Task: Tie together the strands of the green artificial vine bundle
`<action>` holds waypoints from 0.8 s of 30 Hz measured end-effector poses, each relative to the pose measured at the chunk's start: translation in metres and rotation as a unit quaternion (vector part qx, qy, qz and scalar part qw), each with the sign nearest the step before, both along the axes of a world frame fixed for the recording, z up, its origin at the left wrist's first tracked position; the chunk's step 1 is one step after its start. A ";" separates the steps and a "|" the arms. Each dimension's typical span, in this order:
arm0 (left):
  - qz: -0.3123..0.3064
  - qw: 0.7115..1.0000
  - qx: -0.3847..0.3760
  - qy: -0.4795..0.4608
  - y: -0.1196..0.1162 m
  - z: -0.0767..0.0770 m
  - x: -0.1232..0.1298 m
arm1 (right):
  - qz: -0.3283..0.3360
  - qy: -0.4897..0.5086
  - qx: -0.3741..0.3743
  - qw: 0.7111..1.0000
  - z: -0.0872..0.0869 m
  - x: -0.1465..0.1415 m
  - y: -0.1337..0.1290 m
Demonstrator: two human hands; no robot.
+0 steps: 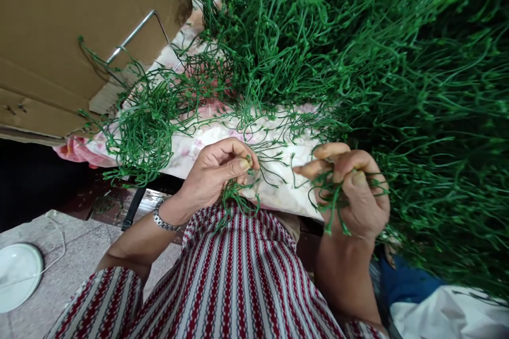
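My left hand (214, 169), with a metal-band watch on its wrist, pinches thin green stems (234, 196) between thumb and index finger. Their ends dangle below the fingers, over my striped shirt. To its right, my right hand (363, 201) is closed around a small bunch of similar stems (336, 209), pressed by the thumb, with tips poking out downward. The stems look like artificial plant stems with small forked tips. A few loose stems (272, 156) lie on the flowered cloth (186, 151) between the hands.
A big heap of green stems (338, 53) covers the back and right. A smaller tangle (145, 140) overhangs the cloth's left edge. Behind it are a cardboard box (59, 21) and a bent metal rod (133, 36). A round white object (19, 278) is on the floor.
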State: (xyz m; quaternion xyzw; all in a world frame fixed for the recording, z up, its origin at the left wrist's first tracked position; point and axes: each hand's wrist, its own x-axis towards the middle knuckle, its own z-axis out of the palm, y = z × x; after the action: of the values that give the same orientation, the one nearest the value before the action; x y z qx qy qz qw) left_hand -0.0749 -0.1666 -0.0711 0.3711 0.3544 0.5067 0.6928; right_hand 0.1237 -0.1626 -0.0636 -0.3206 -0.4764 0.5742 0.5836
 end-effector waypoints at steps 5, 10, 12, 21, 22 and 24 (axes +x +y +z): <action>0.018 1.000 0.003 0.013 0.002 0.004 0.006 | 0.045 -0.054 0.011 0.997 0.006 -0.006 -0.002; 0.049 0.998 0.033 0.008 0.004 0.009 0.013 | 0.102 -0.333 0.152 0.925 -0.001 -0.025 -0.002; 0.055 0.997 0.045 0.007 0.005 0.010 0.016 | 0.093 -0.388 0.216 0.891 -0.009 -0.033 -0.003; 0.070 0.976 0.121 0.167 -0.010 0.006 0.002 | -0.016 -0.400 0.268 0.876 -0.015 -0.033 -0.009; 0.023 0.980 0.103 0.167 -0.013 0.006 -0.001 | -0.023 -0.397 0.271 0.877 -0.013 -0.032 -0.009; -0.043 0.984 0.085 0.153 -0.016 0.005 -0.004 | -0.019 -0.388 0.276 0.879 -0.011 -0.030 -0.008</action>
State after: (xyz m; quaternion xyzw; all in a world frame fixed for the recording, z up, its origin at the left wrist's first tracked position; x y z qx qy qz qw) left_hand -0.0788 -0.1821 -0.0666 0.5165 0.3952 0.4419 0.6179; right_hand 0.0934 -0.1703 -0.0745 -0.3526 -0.7978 0.2378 0.4274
